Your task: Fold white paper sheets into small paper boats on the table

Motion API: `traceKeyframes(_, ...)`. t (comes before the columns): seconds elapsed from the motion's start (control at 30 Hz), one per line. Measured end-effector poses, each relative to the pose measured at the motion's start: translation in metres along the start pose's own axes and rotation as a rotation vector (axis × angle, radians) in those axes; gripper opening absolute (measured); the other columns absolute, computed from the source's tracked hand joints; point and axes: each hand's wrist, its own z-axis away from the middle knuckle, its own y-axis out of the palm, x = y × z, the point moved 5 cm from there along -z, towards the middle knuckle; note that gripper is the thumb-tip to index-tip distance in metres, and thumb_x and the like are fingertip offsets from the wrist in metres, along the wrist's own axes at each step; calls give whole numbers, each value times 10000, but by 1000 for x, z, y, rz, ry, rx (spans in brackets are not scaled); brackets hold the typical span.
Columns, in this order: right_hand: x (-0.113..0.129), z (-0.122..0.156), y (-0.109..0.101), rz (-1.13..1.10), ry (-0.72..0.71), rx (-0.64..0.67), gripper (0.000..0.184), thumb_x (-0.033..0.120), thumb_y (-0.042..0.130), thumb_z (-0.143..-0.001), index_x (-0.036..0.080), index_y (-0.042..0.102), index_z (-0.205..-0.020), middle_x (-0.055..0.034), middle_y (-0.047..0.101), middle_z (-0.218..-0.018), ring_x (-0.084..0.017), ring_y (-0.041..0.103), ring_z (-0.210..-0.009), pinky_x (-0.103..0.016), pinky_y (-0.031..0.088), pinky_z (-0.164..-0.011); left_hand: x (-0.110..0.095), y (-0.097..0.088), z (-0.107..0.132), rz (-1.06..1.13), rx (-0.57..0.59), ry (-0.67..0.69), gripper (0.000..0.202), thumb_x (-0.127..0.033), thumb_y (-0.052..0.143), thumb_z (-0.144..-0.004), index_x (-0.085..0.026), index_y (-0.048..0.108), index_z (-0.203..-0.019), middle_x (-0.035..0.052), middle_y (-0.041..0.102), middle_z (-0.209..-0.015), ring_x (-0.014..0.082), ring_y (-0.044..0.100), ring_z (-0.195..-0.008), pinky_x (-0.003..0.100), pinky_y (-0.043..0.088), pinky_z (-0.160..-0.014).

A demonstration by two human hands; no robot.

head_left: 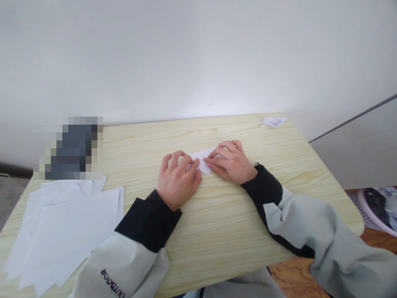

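A small folded piece of white paper (203, 160) lies on the wooden table (223, 231), partly covered by my fingers. My left hand (178, 178) is closed on its left end, with bent fingers and the thumb close to the index finger. At the right end, my right hand (231, 161) pinches the paper, its fingertips pressed down near the middle. The edges under both hands are hidden, so the exact folds cannot be made out.
Loose white sheets (77, 223) lie piled at the table's left. Behind them is a dark pixelated object (72, 149). A folded white paper piece (274, 121) rests at the far right corner. A pale wall (198, 62) borders the back; a basket (369, 211) stands right on the floor.
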Motion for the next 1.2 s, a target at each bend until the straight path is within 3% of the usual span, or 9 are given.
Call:
traceKeyframes(0.2, 1, 6, -3, 51, 92, -19, 258, 290, 494, -932, 198, 713, -832, -17, 719, -908, -189, 518, -924, -400, 265, -862, -3, 0, 3, -7, 37, -66, 234, -245, 527, -860, -188, 692, -1016, 61, 695, -905, 306, 565, -1034, 440, 414, -828)
traceKeyframes(0.43, 4, 2, 1, 55, 104, 112, 289, 335, 465, -937, 274, 647, -1153, -56, 625, -930, -209, 482, -929, -389, 283, -837, -4, 2, 0, 26, 101, -76, 290, -217, 525, -851, -211, 665, -1104, 74, 667, -907, 300, 546, -1040, 436, 423, -821)
traceKeyframes(0.73, 4, 1, 1, 38, 132, 117, 274, 331, 477, -931, 287, 666, -1125, -54, 612, -977, -206, 463, -931, -380, 288, -846, -5, 1, -2, 2, 134, -107, 290, -217, 524, -842, -224, 668, -1094, 69, 642, -879, 280, 556, -956, 429, 417, -805)
traceKeyframes(0.83, 3, 2, -1, 39, 142, 89, 250, 326, 496, -923, 270, 696, -1063, -49, 635, -962, -202, 479, -928, -376, 301, -839, -4, 0, -2, 14, 125, -119, 271, -212, 533, -838, -225, 681, -1064, 71, 647, -875, 281, 561, -947, 438, 421, -805)
traceKeyframes(1.0, -5, 5, -6, 84, 222, -15, 271, 313, 516, -912, 220, 737, -787, -31, 689, -908, -192, 529, -888, -369, 336, -809, -2, -1, 0, 33, 79, -143, 247, -192, 534, -837, -224, 699, -1019, 60, 676, -879, 277, 581, -956, 428, 439, -783)
traceKeyframes(1.2, -15, 10, -5, 65, 276, -66, 307, 273, 513, -905, 190, 710, -685, -42, 689, -828, -170, 558, -783, -325, 404, -752, 5, -6, 5, 8, 13, -168, 172, -187, 551, -829, -215, 709, -892, 34, 698, -868, 238, 618, -920, 378, 460, -721)
